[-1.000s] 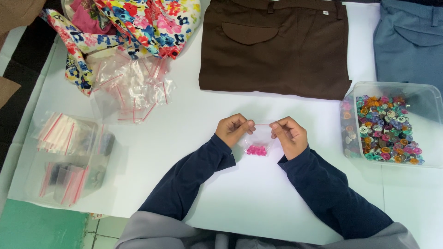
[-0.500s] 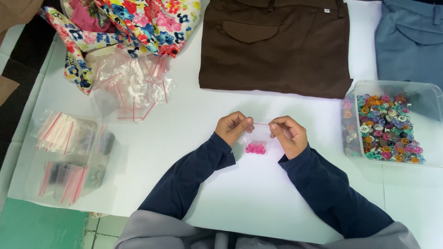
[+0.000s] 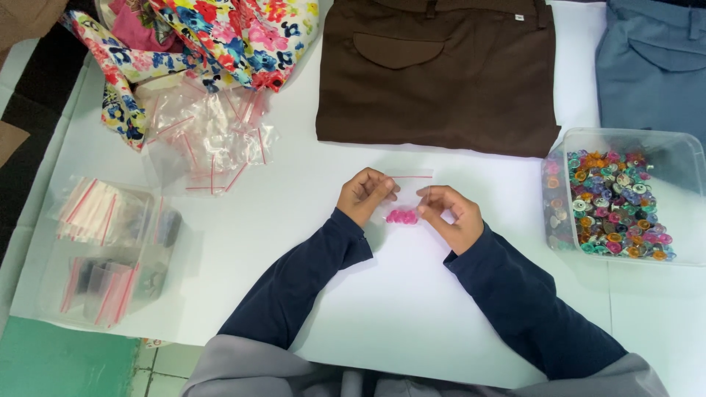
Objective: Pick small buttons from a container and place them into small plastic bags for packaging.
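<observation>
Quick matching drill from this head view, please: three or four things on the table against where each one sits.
Things:
1. small clear bag
2. clear tub of coloured buttons
3. brown trousers
4. loose pile of empty zip bags

Places:
A. far centre
B. right edge
C. between left hand and right hand
D. far left, below floral cloth

Pairs: 1-C, 2-B, 3-A, 4-D

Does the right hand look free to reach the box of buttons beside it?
Probably not yet: the right hand pinches the small bag together with the left hand. Otherwise the open box lies unobstructed.
</observation>
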